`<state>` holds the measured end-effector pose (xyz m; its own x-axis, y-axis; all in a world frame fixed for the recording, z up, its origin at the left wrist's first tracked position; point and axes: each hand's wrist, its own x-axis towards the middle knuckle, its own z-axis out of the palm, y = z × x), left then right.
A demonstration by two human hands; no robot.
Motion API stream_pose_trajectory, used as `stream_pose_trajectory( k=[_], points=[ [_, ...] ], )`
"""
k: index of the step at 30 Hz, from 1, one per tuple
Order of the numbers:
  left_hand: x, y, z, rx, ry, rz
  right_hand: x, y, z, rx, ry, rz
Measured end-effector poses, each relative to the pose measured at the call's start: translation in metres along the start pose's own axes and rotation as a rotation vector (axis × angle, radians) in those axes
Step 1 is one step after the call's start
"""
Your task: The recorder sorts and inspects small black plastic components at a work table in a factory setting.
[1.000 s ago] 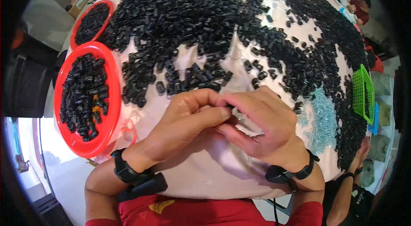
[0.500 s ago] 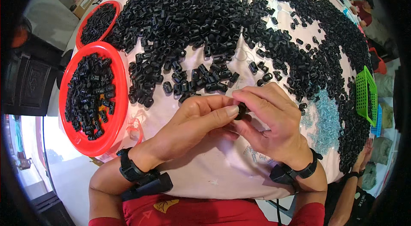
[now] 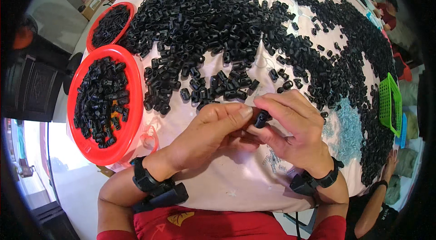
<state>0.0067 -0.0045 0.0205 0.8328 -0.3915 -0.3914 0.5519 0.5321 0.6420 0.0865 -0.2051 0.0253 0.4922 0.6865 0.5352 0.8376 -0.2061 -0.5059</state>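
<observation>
While my left hand [image 3: 213, 126] and right hand [image 3: 290, 124] meet over the surface [image 3: 236, 181], both grips pinch one small black plastic clip [image 3: 260, 118], held up close so I can see it.

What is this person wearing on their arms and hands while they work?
Both hands are bare: no gloves and no rings that show. The left hand has a black strap at the wrist with a chunky black box fixed to it on the forearm side. The right hand wears a matching black strap and box. The forearms are uncovered; short red sleeves show at the picture's lower edge.
</observation>
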Motion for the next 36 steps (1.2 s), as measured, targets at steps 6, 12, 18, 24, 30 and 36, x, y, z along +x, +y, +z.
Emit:
stream_pose_trajectory(
  k=[6, 12, 18, 24, 30, 36],
  points=[
    [0.003, -0.002, -0.01, -0.005, -0.018, 0.1, 0.0, -0.004, -0.004, -0.026, 0.028, -0.024],
    [-0.002, -0.002, -0.01, 0.16, -0.017, 0.115, 0.002, -0.008, -0.004, -0.044, 0.049, -0.073],
    [-0.006, -0.011, -0.001, 0.139, -0.05, 0.155, 0.005, -0.018, -0.007, -0.103, 0.036, -0.125],
    [0.001, -0.028, -0.001, 0.251, -0.105, 0.242, 0.005, -0.022, -0.006, -0.089, -0.018, -0.105],
    [-0.059, 0.006, -0.017, 0.119, 0.345, 0.451, 0.005, -0.015, -0.024, -0.079, -0.118, 0.239],
    [-0.121, 0.036, -0.098, -0.453, 0.389, 0.794, -0.001, 0.004, -0.025, -0.117, -0.248, 0.339]
  ],
)
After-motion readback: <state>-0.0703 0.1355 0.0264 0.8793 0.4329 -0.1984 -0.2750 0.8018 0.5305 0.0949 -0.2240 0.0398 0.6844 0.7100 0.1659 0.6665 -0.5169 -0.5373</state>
